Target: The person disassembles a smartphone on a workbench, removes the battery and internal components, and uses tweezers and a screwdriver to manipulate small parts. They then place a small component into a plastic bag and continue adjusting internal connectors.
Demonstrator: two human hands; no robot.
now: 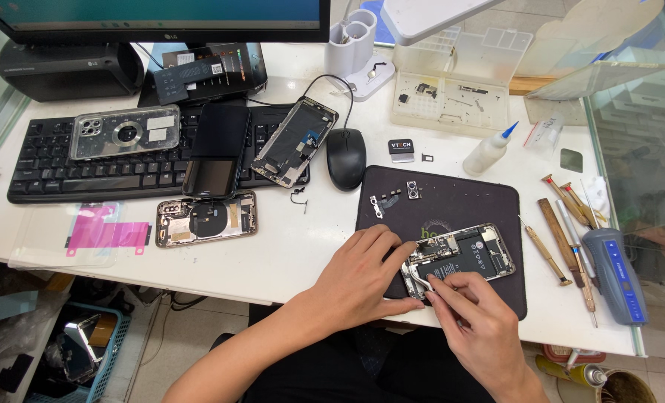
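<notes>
Metal, plastic and matt rubber

Opened phone (463, 255) shows shiny metal frame; mat (452, 201) matt dark; counter (303, 239) smooth white; mouse (346, 157) glossy plastic.
</notes>
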